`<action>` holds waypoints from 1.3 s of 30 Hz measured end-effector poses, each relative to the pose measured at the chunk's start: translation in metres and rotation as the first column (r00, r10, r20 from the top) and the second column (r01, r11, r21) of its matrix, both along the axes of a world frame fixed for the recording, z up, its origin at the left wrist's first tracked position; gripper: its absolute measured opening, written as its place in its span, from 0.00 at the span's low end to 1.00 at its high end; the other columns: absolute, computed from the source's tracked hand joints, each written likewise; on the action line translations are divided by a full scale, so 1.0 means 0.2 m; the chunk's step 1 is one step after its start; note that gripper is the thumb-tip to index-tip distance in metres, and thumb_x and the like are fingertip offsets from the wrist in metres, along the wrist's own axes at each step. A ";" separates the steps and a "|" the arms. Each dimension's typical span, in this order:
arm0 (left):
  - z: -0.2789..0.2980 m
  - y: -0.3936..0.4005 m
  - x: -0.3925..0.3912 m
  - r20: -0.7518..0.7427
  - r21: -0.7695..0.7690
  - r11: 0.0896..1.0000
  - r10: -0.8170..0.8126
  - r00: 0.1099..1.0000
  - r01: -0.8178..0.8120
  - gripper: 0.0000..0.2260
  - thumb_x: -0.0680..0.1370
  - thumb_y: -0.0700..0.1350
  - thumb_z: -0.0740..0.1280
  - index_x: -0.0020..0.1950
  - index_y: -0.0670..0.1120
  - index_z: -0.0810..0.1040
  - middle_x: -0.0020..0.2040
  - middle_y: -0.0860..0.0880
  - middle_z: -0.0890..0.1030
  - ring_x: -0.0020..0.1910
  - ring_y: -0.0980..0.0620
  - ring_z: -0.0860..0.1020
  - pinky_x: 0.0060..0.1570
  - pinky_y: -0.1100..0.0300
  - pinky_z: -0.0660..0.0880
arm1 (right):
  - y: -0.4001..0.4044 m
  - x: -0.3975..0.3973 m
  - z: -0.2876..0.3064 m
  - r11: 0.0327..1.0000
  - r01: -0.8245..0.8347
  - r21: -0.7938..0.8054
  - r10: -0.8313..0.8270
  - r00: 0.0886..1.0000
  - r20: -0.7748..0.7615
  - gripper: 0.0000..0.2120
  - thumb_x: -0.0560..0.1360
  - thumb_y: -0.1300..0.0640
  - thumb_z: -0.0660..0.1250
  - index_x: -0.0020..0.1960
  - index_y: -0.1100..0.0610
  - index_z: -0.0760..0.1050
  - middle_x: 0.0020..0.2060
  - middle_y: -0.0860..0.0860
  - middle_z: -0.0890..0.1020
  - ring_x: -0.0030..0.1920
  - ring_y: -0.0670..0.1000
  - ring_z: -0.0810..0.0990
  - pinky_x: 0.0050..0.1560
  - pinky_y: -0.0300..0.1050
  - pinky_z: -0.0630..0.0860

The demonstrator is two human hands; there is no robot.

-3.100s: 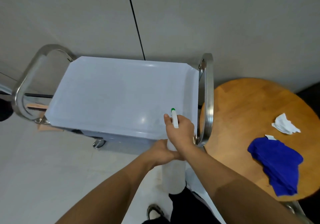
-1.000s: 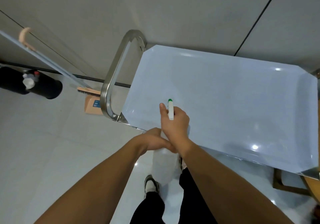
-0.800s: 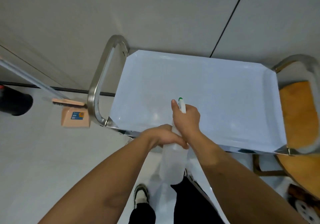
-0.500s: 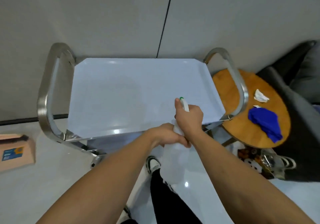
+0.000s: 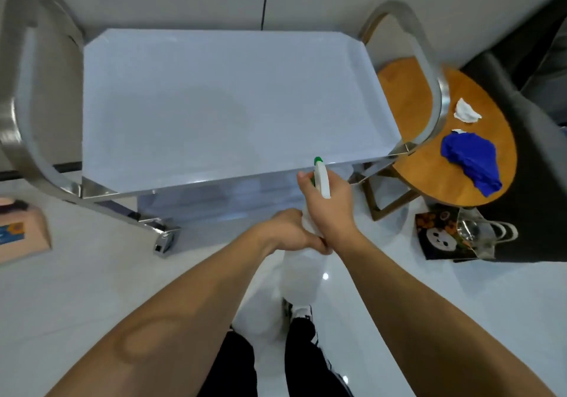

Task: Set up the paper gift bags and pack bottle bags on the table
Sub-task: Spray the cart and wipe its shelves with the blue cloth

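Two hands hold one spray bottle (image 5: 299, 277) over the floor, at the near edge of the steel cart (image 5: 214, 105). Round wooden counter (image 5: 478, 163) at right carries a blue cloth (image 5: 471, 159) and white tissue (image 5: 465, 111). A panda-print gift bag (image 5: 441, 237) lies on the floor beneath it. Right hand (image 5: 329, 209), grip clamped on the bottle's trigger head; left hand (image 5: 291, 232), grip clamped on its neck.

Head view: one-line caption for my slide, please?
Both hands, right hand and left hand, grip a spray bottle before a bare steel cart.
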State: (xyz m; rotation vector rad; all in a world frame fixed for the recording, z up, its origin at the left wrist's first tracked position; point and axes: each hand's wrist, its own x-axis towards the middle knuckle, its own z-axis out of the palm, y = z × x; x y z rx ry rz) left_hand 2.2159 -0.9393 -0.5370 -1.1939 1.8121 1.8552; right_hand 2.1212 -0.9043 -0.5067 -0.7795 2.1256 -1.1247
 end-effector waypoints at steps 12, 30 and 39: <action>-0.81 0.16 0.66 0.150 -0.057 0.820 0.571 0.807 -0.570 0.20 0.61 0.53 0.76 0.50 0.58 0.75 0.54 0.53 0.82 0.57 0.48 0.79 0.61 0.49 0.78 | -0.13 0.73 -0.92 0.935 -0.351 -0.050 0.354 0.928 0.114 0.11 0.78 0.51 0.71 0.41 0.56 0.78 0.29 0.48 0.77 0.31 0.47 0.77 0.36 0.48 0.78; -1.37 0.00 0.90 0.013 -0.092 0.485 0.874 0.486 -0.869 0.21 0.56 0.61 0.70 0.46 0.56 0.79 0.44 0.54 0.84 0.48 0.50 0.82 0.52 0.46 0.81 | -0.55 1.01 -1.41 0.863 -0.480 0.160 0.484 0.875 0.015 0.22 0.80 0.40 0.65 0.34 0.54 0.74 0.28 0.49 0.78 0.33 0.48 0.78 0.41 0.42 0.74; -1.36 -0.10 0.73 0.016 -0.126 0.575 0.816 0.578 -0.809 0.25 0.55 0.62 0.72 0.50 0.56 0.81 0.47 0.54 0.85 0.49 0.48 0.82 0.51 0.44 0.81 | -0.59 0.82 -1.40 0.944 -0.314 0.100 0.304 0.947 0.103 0.21 0.77 0.41 0.69 0.31 0.51 0.73 0.29 0.48 0.78 0.35 0.50 0.80 0.51 0.52 0.80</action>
